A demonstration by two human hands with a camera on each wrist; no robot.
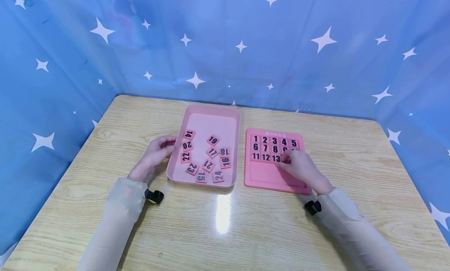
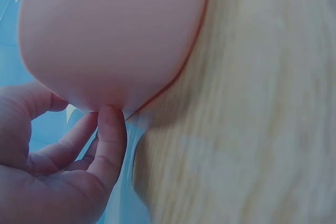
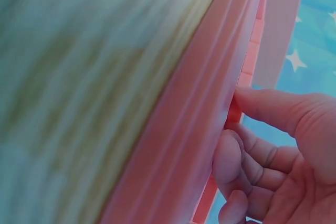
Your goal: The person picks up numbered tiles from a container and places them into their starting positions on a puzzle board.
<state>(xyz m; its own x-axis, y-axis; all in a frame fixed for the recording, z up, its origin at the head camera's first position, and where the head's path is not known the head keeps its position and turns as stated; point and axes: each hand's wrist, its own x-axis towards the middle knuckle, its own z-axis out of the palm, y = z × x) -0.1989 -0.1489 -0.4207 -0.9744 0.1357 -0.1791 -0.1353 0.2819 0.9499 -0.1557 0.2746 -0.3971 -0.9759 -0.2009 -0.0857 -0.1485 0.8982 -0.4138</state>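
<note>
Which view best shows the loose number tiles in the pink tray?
The head view: the loose number tiles lie face up in the pink tray, most numbers readable. The left wrist view shows only the tray's outer wall by the left hand, no tiles. The right wrist view shows none of them, only the board's edge.

The head view is bright and evenly lit; light from above makes a white glare on the table (image 1: pixel 222 208); shadows are soft; the edges bend a little; both wrist views are very close, blurred and out of focus.
</note>
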